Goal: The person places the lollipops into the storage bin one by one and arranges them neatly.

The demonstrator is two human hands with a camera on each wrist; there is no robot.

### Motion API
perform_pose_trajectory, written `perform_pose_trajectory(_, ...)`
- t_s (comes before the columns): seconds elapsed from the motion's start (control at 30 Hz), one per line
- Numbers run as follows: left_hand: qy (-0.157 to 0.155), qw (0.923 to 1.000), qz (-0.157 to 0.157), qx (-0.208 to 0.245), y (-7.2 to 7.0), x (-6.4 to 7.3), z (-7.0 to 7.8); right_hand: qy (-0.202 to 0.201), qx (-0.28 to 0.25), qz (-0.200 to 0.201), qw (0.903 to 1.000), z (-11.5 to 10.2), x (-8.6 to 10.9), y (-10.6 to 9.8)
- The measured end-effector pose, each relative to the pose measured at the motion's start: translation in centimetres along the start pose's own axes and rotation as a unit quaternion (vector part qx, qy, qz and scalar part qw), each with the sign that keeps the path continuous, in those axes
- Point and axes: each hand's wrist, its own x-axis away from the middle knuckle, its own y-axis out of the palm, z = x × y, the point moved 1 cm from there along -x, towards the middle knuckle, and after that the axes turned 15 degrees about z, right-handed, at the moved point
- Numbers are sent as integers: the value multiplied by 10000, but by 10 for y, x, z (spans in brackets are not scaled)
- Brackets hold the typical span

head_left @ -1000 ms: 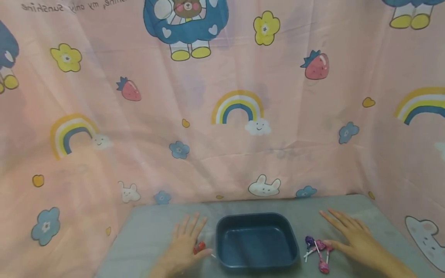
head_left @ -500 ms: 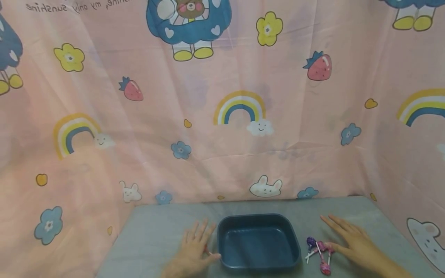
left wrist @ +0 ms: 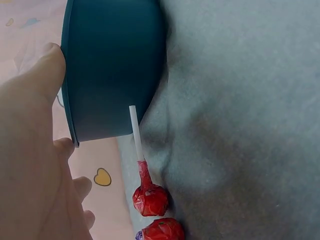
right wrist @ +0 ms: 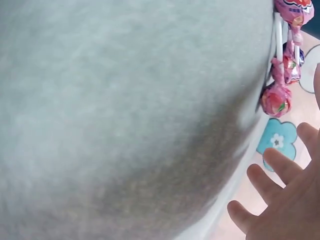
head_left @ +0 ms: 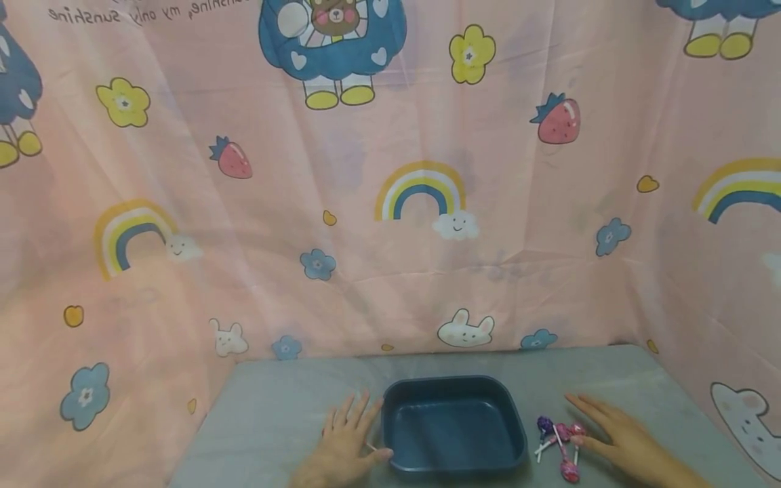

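Note:
A dark blue rectangular tray (head_left: 454, 459) sits on the grey cloth. At its left side is my left hand (head_left: 344, 444), fingers spread, thumb and a fingertip right at the rim. In the left wrist view, red-wrapped lollipops (left wrist: 151, 200) lie on the cloth below that hand, one white stick pointing toward the tray; the hand hides most of them in the head view. My right hand (head_left: 619, 437) hovers with fingers extended beside several pink and purple lollipops (head_left: 563, 434), its thumb overlapping one in the head view. Neither hand holds anything.
Grey cloth (head_left: 287, 393) covers the table. A pink printed curtain (head_left: 342, 298) hangs behind it and along both sides. The tray stands between the two groups of lollipops.
My left hand has moved right, over the red lollipops and up to the tray's rim. My right hand has shifted slightly toward me, still beside the pink and purple lollipops.

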Motion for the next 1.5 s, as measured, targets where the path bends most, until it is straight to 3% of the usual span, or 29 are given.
perform_pose_trajectory(0.17,-31,10000,17,-42,-2,-2,2,379,30,-472,9982,3,1,1)
perform_pose_trajectory(0.43,-116,9998,-111,115,-6,-4,5,445,-46,-339,9984,5,3,3)
perform_pose_trajectory(0.83,-244,9995,-99,196,3,-10,10,900,3,-904,9918,5,1,4)
perform_pose_trajectory(1.1,-422,9986,-143,282,6,-11,10,673,-113,-302,9972,4,3,5)
perform_pose_trajectory(1.5,-606,9974,-272,292,8,-12,12,858,-15,-237,9960,7,0,8)
